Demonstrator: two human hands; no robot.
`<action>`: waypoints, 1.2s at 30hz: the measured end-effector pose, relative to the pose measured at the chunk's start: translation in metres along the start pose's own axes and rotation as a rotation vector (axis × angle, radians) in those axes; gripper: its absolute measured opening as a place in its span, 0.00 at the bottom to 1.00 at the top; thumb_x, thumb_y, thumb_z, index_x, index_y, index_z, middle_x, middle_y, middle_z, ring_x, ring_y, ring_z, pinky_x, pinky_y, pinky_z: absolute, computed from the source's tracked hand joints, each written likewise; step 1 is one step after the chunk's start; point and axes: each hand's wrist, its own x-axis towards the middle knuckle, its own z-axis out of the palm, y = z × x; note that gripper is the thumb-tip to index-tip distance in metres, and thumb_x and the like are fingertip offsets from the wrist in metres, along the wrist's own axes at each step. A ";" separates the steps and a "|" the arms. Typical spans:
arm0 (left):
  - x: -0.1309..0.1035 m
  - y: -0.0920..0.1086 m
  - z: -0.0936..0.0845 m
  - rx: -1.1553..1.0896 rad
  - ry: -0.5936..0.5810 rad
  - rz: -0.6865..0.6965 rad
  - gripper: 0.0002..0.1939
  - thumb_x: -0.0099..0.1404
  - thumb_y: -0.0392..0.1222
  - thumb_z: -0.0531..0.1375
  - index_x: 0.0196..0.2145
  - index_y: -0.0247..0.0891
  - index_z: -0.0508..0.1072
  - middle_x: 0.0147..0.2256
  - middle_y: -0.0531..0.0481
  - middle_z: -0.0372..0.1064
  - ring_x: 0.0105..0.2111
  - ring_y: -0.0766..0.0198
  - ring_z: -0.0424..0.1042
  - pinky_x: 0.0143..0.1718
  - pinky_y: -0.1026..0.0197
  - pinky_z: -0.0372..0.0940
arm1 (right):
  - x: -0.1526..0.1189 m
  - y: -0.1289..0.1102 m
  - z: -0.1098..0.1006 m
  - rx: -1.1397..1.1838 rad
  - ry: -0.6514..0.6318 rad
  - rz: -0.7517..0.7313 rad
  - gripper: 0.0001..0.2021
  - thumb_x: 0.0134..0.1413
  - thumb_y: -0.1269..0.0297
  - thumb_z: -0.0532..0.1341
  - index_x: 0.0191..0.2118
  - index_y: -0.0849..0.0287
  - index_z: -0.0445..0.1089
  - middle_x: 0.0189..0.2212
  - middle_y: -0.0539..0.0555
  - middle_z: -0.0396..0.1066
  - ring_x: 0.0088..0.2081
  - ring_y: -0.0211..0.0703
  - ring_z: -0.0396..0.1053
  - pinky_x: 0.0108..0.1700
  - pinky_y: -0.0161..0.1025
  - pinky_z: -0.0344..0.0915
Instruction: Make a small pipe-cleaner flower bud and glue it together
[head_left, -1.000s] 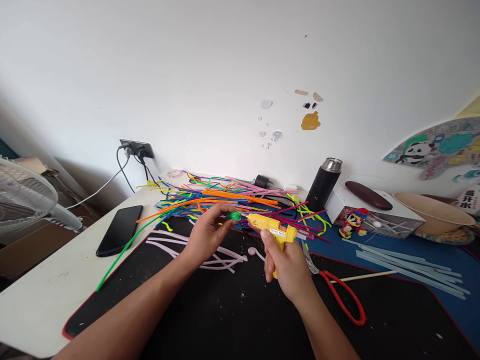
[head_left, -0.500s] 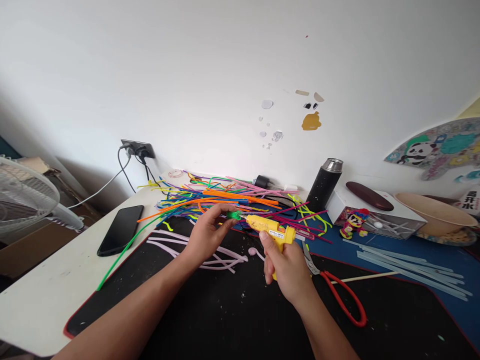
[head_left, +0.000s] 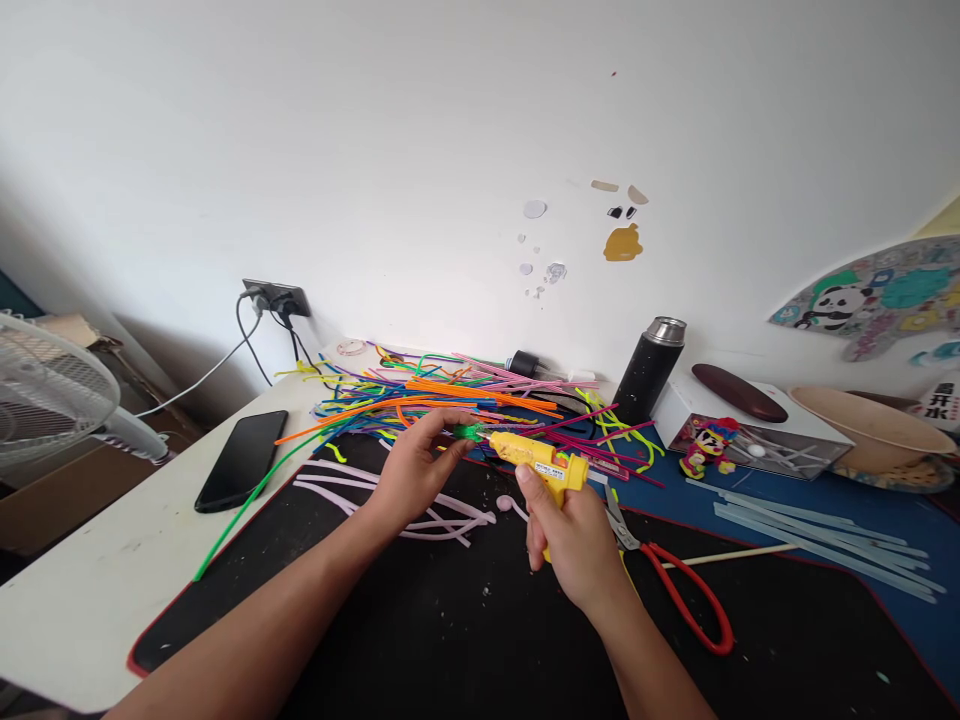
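Observation:
My left hand (head_left: 414, 470) pinches a small green piece (head_left: 469, 433) between thumb and fingertips; its exact shape is too small to tell. Wrapped round the handle of a yellow glue gun (head_left: 541, 465) is my right hand (head_left: 574, 540), its thumb along the near side. The gun's nozzle points left and meets, or nearly meets, the green piece. Behind both hands lies a heap of coloured pipe cleaners (head_left: 450, 390). Pale lilac stems (head_left: 442, 524) rest on the black mat (head_left: 450, 620) beside my left hand, and a lilac coil (head_left: 507, 503) lies between the hands.
Red-handled scissors (head_left: 694, 600) and a thin stick (head_left: 735, 555) lie right of my right hand. Translucent glue sticks (head_left: 825, 535) are farther right. Behind stand a black flask (head_left: 651, 370), a white box (head_left: 802, 440) and a small figure (head_left: 706, 448). A phone (head_left: 241, 462) lies left.
The glue gun and my right hand have shifted very slightly left, bringing the nozzle closer to the green piece. My left hand has hardly moved.

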 end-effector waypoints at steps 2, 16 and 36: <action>0.000 0.000 0.000 0.015 -0.003 0.006 0.09 0.69 0.42 0.64 0.47 0.43 0.78 0.47 0.46 0.79 0.46 0.56 0.79 0.44 0.57 0.75 | 0.000 0.000 0.000 -0.006 0.000 -0.006 0.37 0.65 0.33 0.57 0.13 0.53 0.58 0.07 0.50 0.60 0.13 0.37 0.62 0.22 0.35 0.61; 0.000 0.002 0.000 -0.003 0.007 -0.007 0.09 0.69 0.43 0.64 0.47 0.42 0.78 0.48 0.46 0.79 0.47 0.56 0.79 0.44 0.57 0.75 | -0.001 -0.002 0.001 -0.017 0.024 -0.021 0.33 0.65 0.33 0.58 0.18 0.53 0.63 0.07 0.48 0.59 0.13 0.39 0.62 0.20 0.35 0.59; 0.000 -0.003 -0.001 -0.041 0.051 -0.045 0.11 0.67 0.43 0.66 0.47 0.42 0.78 0.46 0.45 0.79 0.44 0.56 0.79 0.47 0.55 0.76 | 0.000 -0.002 0.000 -0.018 0.020 -0.023 0.33 0.64 0.32 0.57 0.19 0.53 0.62 0.08 0.49 0.60 0.13 0.39 0.61 0.19 0.36 0.58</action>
